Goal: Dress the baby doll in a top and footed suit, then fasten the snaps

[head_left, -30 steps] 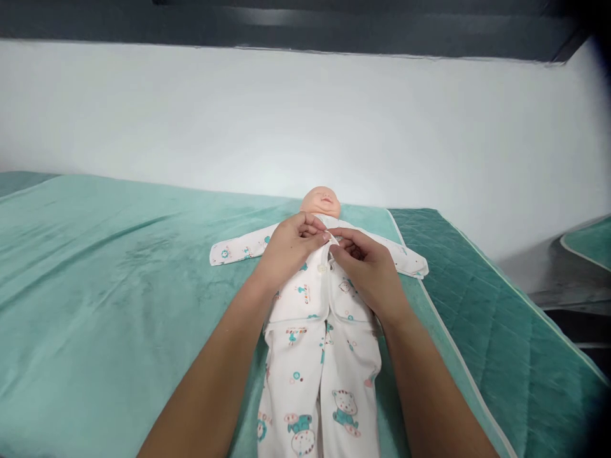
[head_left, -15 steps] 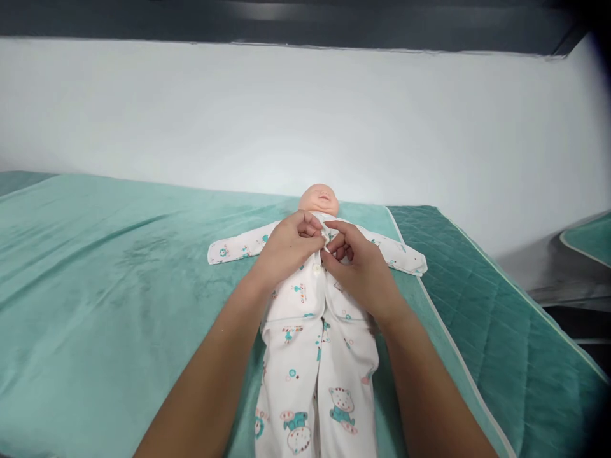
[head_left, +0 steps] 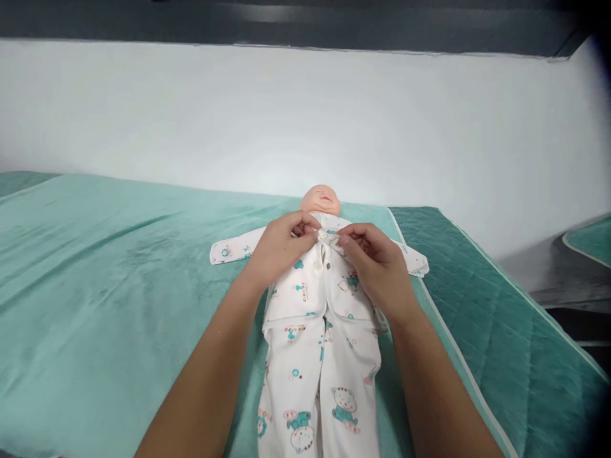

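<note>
A baby doll (head_left: pixel 321 200) lies on its back, dressed in a white printed jacket (head_left: pixel 296 296) and matching trousers (head_left: pixel 291 362). On the jacket's chest, my left hand (head_left: pixel 286 245) pinches the front edge on the left side. Opposite it, my right hand (head_left: pixel 375 261) pinches the other front edge between thumb and fingers. Between my fingertips an upper button (head_left: pixel 323 235) shows. A lower button (head_left: pixel 317 266) sits on the left edge, facing a buttonhole on the right edge, and the two edges stand slightly apart there. Both sleeves are stretched out sideways.
A light green sheet (head_left: pixel 119 286) covers the bed under the doll. To the right lies a darker quilted mattress (head_left: pixel 496 318) beyond the white piping. A white wall (head_left: pixel 286 114) stands behind, with a dark beam (head_left: pixel 286 22) above it.
My right hand has moved to the right, away from my left fingertips. The upper button is now visible between the hands, and more of the jacket's front shows.
</note>
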Motion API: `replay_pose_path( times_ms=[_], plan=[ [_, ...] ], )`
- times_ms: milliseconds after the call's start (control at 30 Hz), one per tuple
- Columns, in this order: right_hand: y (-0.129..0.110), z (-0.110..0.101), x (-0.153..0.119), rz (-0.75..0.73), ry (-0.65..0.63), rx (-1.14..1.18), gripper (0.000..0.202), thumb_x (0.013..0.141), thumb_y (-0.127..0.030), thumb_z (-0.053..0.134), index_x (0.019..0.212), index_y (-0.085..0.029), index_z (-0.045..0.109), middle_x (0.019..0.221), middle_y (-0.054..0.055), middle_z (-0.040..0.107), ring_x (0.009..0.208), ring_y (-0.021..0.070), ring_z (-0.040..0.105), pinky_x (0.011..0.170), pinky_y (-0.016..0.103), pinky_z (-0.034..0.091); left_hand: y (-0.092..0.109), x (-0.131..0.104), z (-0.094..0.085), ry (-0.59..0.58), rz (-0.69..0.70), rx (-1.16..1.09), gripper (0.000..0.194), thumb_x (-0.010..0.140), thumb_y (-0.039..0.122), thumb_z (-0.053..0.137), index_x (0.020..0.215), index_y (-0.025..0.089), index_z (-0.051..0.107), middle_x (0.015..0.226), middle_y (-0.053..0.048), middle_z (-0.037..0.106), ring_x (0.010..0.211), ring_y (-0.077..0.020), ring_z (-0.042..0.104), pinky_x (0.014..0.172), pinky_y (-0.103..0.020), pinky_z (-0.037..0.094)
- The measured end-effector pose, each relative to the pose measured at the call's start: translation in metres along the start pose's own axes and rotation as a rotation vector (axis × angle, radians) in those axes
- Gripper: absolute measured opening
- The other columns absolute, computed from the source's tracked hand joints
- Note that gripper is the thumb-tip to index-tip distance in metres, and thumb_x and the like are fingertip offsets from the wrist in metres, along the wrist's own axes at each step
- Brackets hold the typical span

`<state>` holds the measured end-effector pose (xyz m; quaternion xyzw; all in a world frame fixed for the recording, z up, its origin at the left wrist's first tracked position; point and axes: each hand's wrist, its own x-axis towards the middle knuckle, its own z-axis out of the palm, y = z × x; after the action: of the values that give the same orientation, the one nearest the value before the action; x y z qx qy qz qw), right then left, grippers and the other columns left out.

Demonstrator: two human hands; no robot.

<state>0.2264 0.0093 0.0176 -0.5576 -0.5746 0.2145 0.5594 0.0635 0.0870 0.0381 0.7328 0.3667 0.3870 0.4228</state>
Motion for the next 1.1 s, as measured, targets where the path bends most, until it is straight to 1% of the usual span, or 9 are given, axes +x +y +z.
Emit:
replay_pose_path(
  times_ms=[100, 267, 333, 467, 567, 767, 833, 933, 1100],
  plan=[
    [-0.010, -0.007, -0.005, -0.055, -0.011, -0.154, 0.020, 0.092, -0.036, 0.057, 0.079, -0.022, 0.060, 0.070, -0.002, 0.056, 0.062, 0.0118, 0.047, 0.059, 0.026, 0.038, 0.001, -0.002, -0.004, 0.025, 0.010, -0.006, 0.018, 0.081, 0.035, 0.061, 0.090, 0.021, 0.067, 0.077, 0.000, 0.058, 0.062, -0.0103, 0.047, 0.056, -0.023, 0.039],
    [-0.023, -0.012, -0.015, -0.062, -0.308, -0.485, 0.023, 0.085, -0.038, 0.067, 0.073, -0.022, 0.055, 0.069, -0.003, 0.058, 0.062, 0.0129, 0.048, 0.057, 0.028, 0.033, 0.008, -0.010, -0.021, -0.371, -0.051, 0.071, 0.020, 0.079, 0.040, 0.066, 0.085, 0.021, 0.070, 0.075, -0.002, 0.062, 0.067, -0.0138, 0.054, 0.055, -0.024, 0.039],
    [-0.024, -0.010, -0.020, -0.068, -0.352, -0.583, 0.024, 0.080, -0.039, 0.072, 0.076, -0.023, 0.054, 0.075, -0.001, 0.060, 0.065, 0.0144, 0.049, 0.057, 0.028, 0.031, 0.008, -0.011, -0.025, -0.454, -0.037, 0.143, 0.016, 0.077, 0.036, 0.068, 0.083, 0.022, 0.071, 0.077, -0.002, 0.064, 0.067, -0.0146, 0.055, 0.054, -0.024, 0.039],
    [-0.024, -0.007, -0.024, -0.080, -0.345, -0.686, 0.016, 0.079, -0.027, 0.068, 0.078, -0.023, 0.053, 0.080, 0.000, 0.061, 0.068, 0.0155, 0.050, 0.058, 0.029, 0.030, 0.006, -0.011, -0.025, -0.465, 0.013, 0.216, 0.009, 0.076, 0.030, 0.065, 0.077, 0.022, 0.069, 0.079, -0.002, 0.065, 0.066, -0.0139, 0.054, 0.053, -0.024, 0.038],
    [-0.022, -0.009, -0.021, -0.073, -0.352, -0.623, 0.007, 0.082, -0.020, 0.059, 0.077, -0.023, 0.056, 0.078, -0.001, 0.062, 0.065, 0.0143, 0.050, 0.058, 0.028, 0.031, 0.009, -0.011, -0.023, -0.482, -0.003, 0.158, 0.010, 0.078, 0.030, 0.064, 0.078, 0.021, 0.069, 0.075, -0.002, 0.065, 0.066, -0.0143, 0.056, 0.054, -0.025, 0.039],
    [-0.023, -0.015, -0.016, -0.016, -0.314, -0.466, 0.013, 0.086, -0.025, 0.056, 0.073, -0.023, 0.057, 0.070, -0.002, 0.060, 0.063, 0.0141, 0.051, 0.058, 0.028, 0.034, 0.018, -0.014, -0.022, -0.501, -0.051, -0.054, 0.013, 0.079, 0.033, 0.067, 0.081, 0.020, 0.068, 0.068, -0.002, 0.065, 0.064, -0.0145, 0.060, 0.054, -0.025, 0.044],
    [-0.024, -0.011, -0.018, -0.020, -0.327, -0.518, 0.006, 0.083, -0.027, 0.061, 0.080, -0.023, 0.058, 0.079, -0.001, 0.062, 0.066, 0.0146, 0.052, 0.059, 0.028, 0.034, 0.016, -0.013, -0.022, -0.521, -0.074, -0.100, 0.014, 0.078, 0.033, 0.069, 0.081, 0.020, 0.069, 0.067, -0.002, 0.066, 0.062, -0.0138, 0.059, 0.051, -0.024, 0.043],
    [-0.028, -0.003, -0.024, -0.039, -0.303, -0.695, 0.013, 0.076, -0.022, 0.066, 0.083, -0.022, 0.056, 0.086, 0.003, 0.062, 0.067, 0.0152, 0.050, 0.058, 0.029, 0.030, 0.008, -0.009, -0.023, -0.536, -0.089, -0.172, 0.015, 0.078, 0.033, 0.070, 0.080, 0.018, 0.068, 0.066, -0.003, 0.065, 0.059, -0.0127, 0.057, 0.050, -0.024, 0.043],
    [-0.028, 0.000, -0.026, -0.034, -0.294, -0.700, 0.005, 0.080, -0.018, 0.059, 0.081, -0.022, 0.057, 0.082, 0.002, 0.060, 0.066, 0.0147, 0.050, 0.058, 0.029, 0.029, -0.003, -0.003, -0.024, -0.544, -0.109, -0.236, 0.019, 0.077, 0.034, 0.072, 0.080, 0.017, 0.067, 0.064, -0.003, 0.064, 0.056, -0.0118, 0.057, 0.048, -0.023, 0.043]
  ],
)
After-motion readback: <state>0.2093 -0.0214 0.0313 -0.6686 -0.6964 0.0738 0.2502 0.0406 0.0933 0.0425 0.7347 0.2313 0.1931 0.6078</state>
